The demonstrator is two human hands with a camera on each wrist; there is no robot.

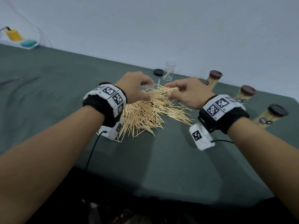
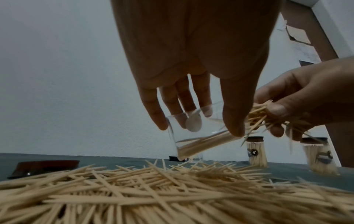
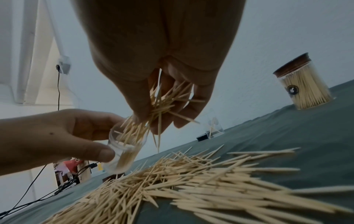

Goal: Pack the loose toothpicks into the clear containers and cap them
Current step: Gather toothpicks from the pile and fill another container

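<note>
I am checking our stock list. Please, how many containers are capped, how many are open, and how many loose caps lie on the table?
Capped containers, full: 3
Open containers: 2, one standing, one held in the left hand
Loose caps: 2
Total: 7

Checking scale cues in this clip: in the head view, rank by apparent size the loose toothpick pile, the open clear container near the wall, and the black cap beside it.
1. Loose toothpick pile, by far the largest.
2. Open clear container.
3. Black cap, smallest.
The pile lies nearer the camera, which exaggerates its lead; container and cap stand side by side, so that comparison is fair.
</note>
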